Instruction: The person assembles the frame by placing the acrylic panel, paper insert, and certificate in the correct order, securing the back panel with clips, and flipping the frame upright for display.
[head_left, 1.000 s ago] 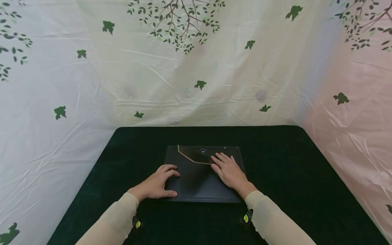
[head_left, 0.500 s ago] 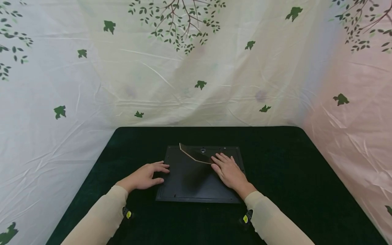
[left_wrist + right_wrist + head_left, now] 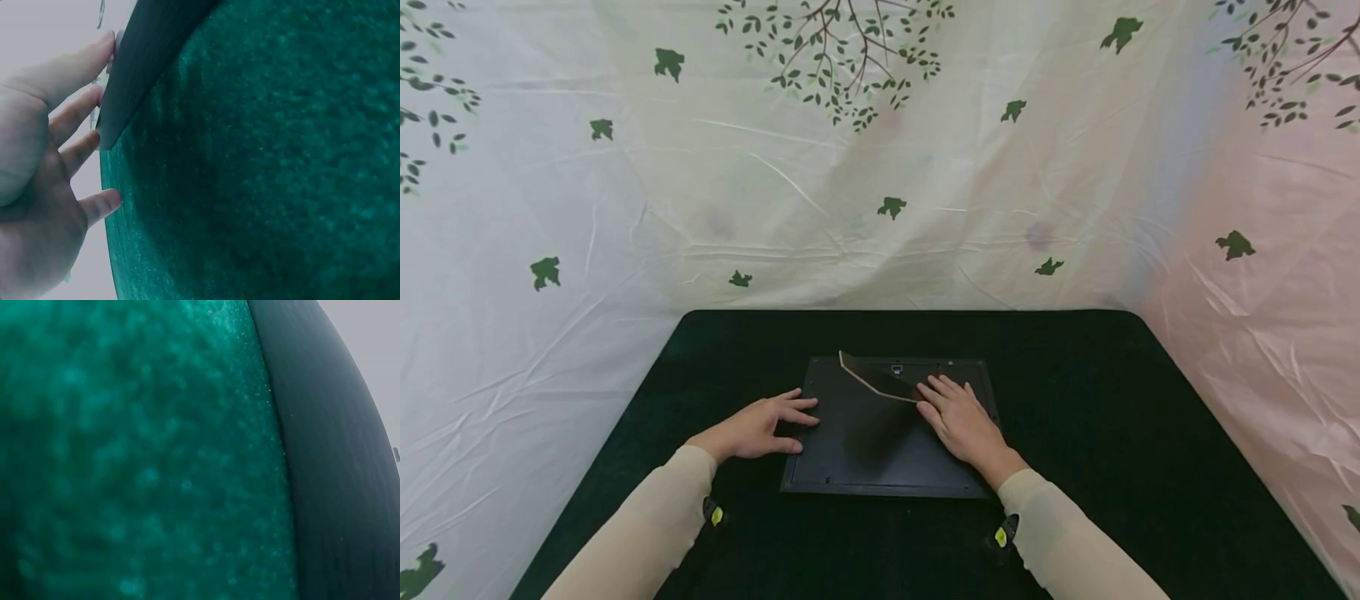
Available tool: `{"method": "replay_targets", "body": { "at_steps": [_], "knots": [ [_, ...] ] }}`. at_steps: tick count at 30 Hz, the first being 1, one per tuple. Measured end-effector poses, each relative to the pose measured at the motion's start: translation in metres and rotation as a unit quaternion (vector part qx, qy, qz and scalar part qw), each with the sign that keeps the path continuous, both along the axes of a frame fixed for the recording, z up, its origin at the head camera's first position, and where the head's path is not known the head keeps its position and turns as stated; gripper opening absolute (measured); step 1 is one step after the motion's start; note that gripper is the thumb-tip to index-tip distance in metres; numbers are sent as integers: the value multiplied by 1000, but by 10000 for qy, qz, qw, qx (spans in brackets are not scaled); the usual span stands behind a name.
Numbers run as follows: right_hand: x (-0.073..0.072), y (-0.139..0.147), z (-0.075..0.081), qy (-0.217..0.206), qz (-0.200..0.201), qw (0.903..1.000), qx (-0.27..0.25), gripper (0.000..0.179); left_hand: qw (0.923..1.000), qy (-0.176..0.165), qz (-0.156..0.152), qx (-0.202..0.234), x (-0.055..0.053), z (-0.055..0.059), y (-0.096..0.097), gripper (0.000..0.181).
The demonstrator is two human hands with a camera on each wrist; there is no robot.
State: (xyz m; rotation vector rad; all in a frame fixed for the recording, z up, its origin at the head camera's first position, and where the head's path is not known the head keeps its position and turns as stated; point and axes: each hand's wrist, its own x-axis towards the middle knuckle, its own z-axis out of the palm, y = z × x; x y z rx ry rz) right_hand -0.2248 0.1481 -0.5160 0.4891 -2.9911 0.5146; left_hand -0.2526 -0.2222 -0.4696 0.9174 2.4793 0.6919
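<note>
A black picture frame [image 3: 835,454] lies on the dark green table, back side up. From its back a thin easel stand [image 3: 880,377] with a pale cut edge slants upward, its free end toward the left. My right hand [image 3: 962,421] rests flat on the right part of the back, fingers spread over the stand's right end. At the left edge is my left hand [image 3: 756,427], with fingers and thumb extended and the fingertips right at the frame's border. The left wrist view shows those fingers [image 3: 74,112] against the frame's side. In the right wrist view no hand shows, only the frame's side [image 3: 331,462].
Green cloth covers the table [image 3: 1112,400] around the frame. A small metal hanger [image 3: 897,368] sits near the frame's far edge. Behind and on both sides hangs a pale curtain [image 3: 820,225] printed with leaves.
My left hand has slid left from over the frame's back to its left edge. The easel stand's free end has risen slightly. The right hand has stayed in place.
</note>
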Motion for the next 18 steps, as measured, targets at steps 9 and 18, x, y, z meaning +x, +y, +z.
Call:
{"method": "replay_targets", "body": {
  "at_steps": [9, 18],
  "knots": [
    [-1, 0, -1, -7, 12, 10000, -42, 54, 10000, 24, -42, -11, -10, 1, -2, 34],
    [-1, 0, -1, 65, -21, 10000, -30, 53, 9998, 189, 110, -26, -14, -4, 1, 41]
  ]
}}
